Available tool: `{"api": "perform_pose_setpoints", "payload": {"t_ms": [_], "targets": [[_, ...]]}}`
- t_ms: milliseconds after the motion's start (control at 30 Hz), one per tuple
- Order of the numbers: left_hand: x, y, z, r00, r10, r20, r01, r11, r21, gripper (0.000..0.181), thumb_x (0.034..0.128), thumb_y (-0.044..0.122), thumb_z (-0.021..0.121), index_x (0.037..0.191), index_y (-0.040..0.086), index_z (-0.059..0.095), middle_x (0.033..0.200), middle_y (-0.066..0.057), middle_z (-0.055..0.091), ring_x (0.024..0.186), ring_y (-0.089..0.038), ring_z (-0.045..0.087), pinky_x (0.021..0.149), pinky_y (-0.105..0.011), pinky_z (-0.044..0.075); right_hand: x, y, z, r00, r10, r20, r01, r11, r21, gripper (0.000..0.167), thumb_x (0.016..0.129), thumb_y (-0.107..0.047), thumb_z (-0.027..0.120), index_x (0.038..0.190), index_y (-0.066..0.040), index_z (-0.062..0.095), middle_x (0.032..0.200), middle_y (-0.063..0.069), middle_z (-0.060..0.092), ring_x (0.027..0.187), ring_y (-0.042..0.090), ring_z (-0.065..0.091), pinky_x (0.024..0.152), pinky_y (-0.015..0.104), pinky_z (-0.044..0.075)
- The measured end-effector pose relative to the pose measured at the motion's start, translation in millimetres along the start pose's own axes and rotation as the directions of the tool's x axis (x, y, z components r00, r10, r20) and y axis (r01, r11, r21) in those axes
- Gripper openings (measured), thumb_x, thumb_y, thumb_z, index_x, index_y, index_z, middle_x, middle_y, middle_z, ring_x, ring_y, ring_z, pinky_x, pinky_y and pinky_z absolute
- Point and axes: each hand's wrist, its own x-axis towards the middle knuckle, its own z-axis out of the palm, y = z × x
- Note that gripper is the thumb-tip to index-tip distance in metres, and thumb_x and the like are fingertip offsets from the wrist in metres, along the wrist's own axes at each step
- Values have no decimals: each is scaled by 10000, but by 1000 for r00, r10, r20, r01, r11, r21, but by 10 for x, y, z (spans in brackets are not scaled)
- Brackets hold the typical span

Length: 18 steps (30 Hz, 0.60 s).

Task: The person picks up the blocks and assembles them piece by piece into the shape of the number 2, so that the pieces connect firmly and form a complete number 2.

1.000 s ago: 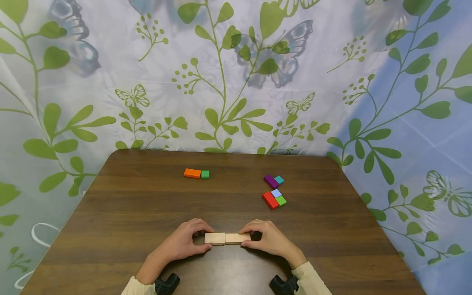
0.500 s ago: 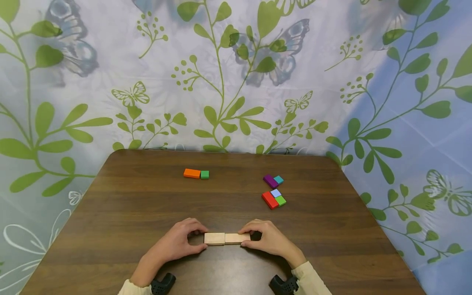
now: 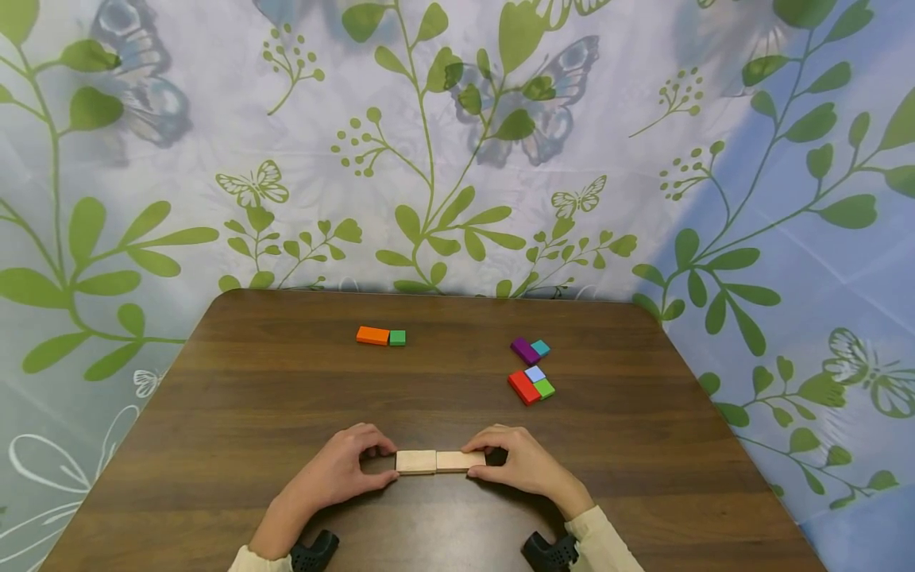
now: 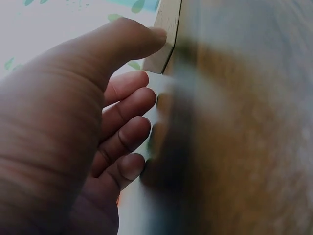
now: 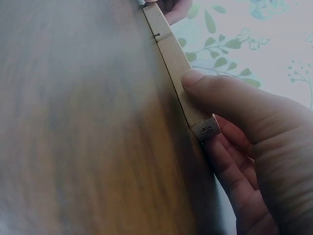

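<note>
Two pale wooden blocks lie end to end on the brown table, in the head view's lower middle. My right hand (image 3: 525, 465) pinches the right wooden block (image 3: 453, 461) near its outer end, thumb on the near side. Dark handwritten marks show on that block's end in the right wrist view. At the outer end of the left wooden block (image 3: 416, 462), my left hand (image 3: 346, 465) has its thumb and fingertips spread beside the corners. In the left wrist view, the left thumb (image 4: 151, 39) overlaps that block's end, while the other fingers hang loosely curved.
Farther back on the table (image 3: 286, 397), an orange block (image 3: 373, 336) meets a green block (image 3: 397, 338). On the right are a purple block (image 3: 526, 351), a teal block (image 3: 541, 349), a red block (image 3: 524, 388), a light blue block (image 3: 534, 373) and a lime-green block (image 3: 546, 388).
My left hand has slid a little leftward, its fingertips drawing off the left wooden block. My right hand and both wooden blocks stay in place.
</note>
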Motion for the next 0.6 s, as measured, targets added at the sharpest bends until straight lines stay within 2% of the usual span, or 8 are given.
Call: {"api": "perform_pose_setpoints", "payload": {"t_ms": [367,600], "targets": [[3,15,-28,1000,-16,8,16,1000,-23,213,851,307,866,995,225,733,919,138,638,824,-12,540,728,-226,510,12,-8,-21,1000,-9,6,9,1000,-4,270,912,-397,789,1164,-308,752,1090,-167,721,913,22,615,809,243,547],[19,41,-32,1000,-3,-4,3,999,-40,220,861,307,858,1010,200,738,926,111,650,828,-39,554,726,-232,510,15,-12,-60,1000,-12,10,12,1000,3,277,905,-394,797,1166,-314,750,1094,-171,718,914,20,613,810,241,549]]}}
